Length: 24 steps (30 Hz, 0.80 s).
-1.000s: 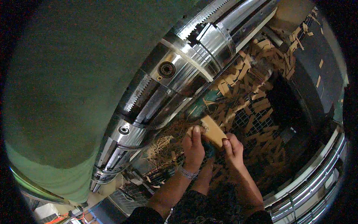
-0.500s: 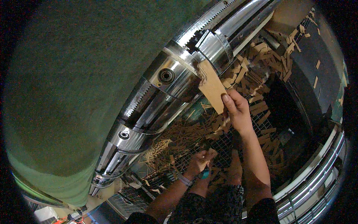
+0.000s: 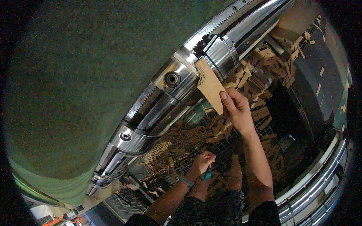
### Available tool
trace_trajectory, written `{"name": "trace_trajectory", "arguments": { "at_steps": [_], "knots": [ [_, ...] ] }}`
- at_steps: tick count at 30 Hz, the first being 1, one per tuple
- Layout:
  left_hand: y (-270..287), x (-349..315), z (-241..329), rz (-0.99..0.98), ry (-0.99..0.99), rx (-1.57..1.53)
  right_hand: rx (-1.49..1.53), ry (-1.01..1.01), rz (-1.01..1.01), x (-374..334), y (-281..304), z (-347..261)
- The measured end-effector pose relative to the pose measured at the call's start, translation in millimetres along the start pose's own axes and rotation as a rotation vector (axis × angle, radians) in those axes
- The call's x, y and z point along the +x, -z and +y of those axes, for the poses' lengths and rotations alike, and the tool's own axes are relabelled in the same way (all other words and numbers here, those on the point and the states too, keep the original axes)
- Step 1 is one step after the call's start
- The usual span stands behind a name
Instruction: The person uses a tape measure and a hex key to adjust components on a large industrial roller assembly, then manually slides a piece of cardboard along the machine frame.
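Note:
Between the thumb and fingers of my right hand (image 3: 237, 111) is a flat brown piece of cardboard (image 3: 211, 86) with a torn, ragged left edge. Its upper end reaches the shiny metal ring (image 3: 180, 66) of a long machine shaft; whether it touches the ring I cannot tell. Lower down, my left hand (image 3: 203, 162) hangs in front of my body with its fingers closed. Anything in those fingers is too small to make out. A watch (image 3: 186, 182) is on my left wrist.
Left of the shaft rises a big green roller surface (image 3: 86, 83). Toothed strips (image 3: 140, 102) run along the shaft. Cardboard scraps (image 3: 260, 88) and thin strips (image 3: 158, 152) lie heaped below on a mesh floor (image 3: 188, 160). Shiny rails (image 3: 313, 199) curve at lower right.
The cardboard and my right hand have shifted slightly left in the picture. The machine parts have shifted a little too, as the view moved. My right hand keeps its hold.

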State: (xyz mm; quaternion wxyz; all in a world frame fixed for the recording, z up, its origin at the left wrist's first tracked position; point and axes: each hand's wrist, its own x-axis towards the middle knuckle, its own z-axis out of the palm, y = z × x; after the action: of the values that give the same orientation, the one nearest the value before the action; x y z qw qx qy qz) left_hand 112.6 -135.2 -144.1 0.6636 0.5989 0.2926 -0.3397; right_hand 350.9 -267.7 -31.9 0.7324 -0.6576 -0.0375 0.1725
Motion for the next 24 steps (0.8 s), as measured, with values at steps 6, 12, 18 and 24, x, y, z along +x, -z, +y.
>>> {"name": "trace_trajectory", "arguments": {
  "at_steps": [6, 12, 18, 24],
  "knots": [
    [-6, 1, 2, -0.009, 0.012, 0.053, 0.007, -0.030, -0.027, 3, 0, -1],
    [-8, 4, -1, 0.005, 0.003, 0.023, 0.001, -0.056, -0.039, 3, -1, 0],
    [-4, 9, -3, -0.011, 0.036, 0.008, -0.042, 0.000, -0.008, 4, -1, 3],
    [-4, 9, 0, 0.005, 0.021, 0.065, -0.072, -0.001, -0.004, 5, 0, 2]
  ]
}}
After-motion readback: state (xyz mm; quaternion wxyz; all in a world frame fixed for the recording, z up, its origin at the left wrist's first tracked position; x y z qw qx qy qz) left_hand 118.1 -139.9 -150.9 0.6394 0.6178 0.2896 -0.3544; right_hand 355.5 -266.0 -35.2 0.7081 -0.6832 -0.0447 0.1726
